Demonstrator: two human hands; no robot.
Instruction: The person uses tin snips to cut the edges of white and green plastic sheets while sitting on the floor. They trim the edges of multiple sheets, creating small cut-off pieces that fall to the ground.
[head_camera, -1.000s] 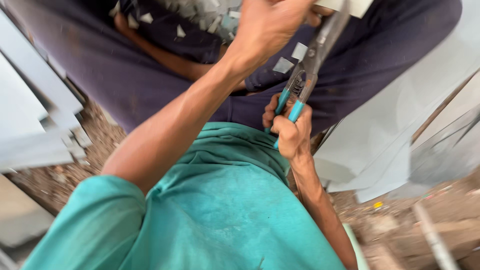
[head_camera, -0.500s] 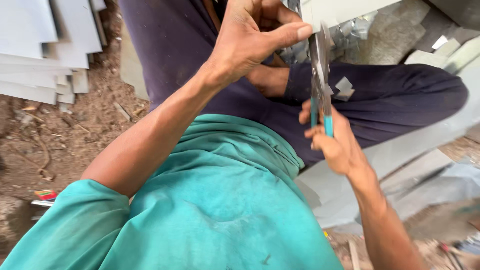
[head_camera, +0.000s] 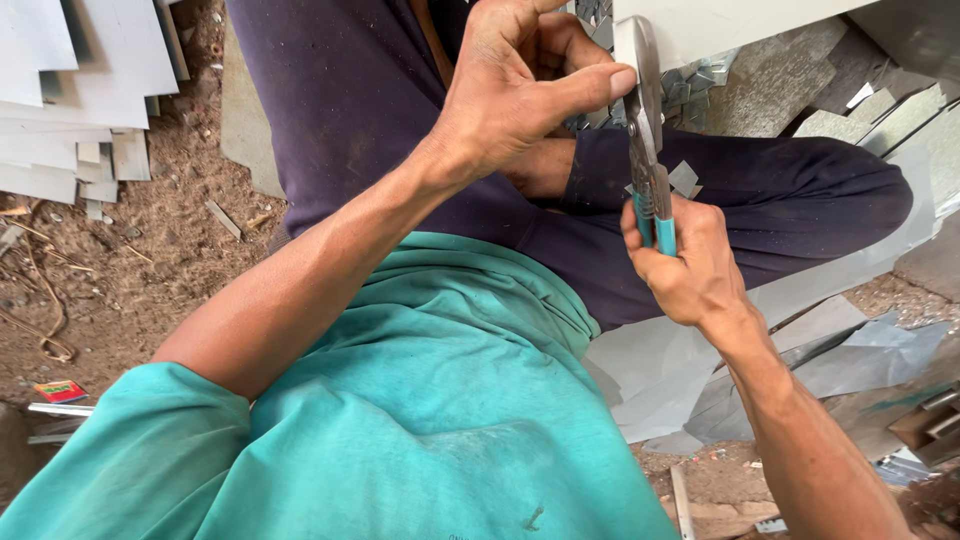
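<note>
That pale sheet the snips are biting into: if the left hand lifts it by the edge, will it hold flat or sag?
The sheet is probably thin metal, stiff near the left hand but likely to flex farther out. Curled offcuts on the lap suggest it bends easily. Its cut edges look sharp.

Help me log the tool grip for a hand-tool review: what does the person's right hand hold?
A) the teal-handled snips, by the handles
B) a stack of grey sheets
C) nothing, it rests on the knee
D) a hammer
A: the right hand is closed around the teal handles of the snips, while the left hand pinches the sheet-metal piece by the blades.
</note>
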